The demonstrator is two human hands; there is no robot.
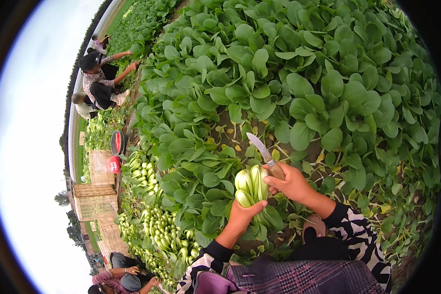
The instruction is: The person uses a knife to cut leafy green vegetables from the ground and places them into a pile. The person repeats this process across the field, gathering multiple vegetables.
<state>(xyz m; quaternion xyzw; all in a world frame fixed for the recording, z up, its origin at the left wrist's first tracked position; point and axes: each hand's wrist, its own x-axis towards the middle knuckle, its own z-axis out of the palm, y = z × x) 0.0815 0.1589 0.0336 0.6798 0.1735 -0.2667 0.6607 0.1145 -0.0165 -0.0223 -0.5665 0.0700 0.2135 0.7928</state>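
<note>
Several bok choy heads are bunched in my left hand, their pale stem ends up and their leaves hanging below. My right hand grips a curved-blade knife by its wooden handle, the blade angled away up and to the left. The fingers of that hand rest against the right side of the bunch. Just beyond the knife lies a patch of bare soil with yellowed leaves and cut stalks. Standing bok choy plants surround it.
Cut bok choy lies in piles at the left. Beyond are woven baskets, a red bag and a dark tub. A person crouches at the upper left, with others nearby; another person sits at the lower left.
</note>
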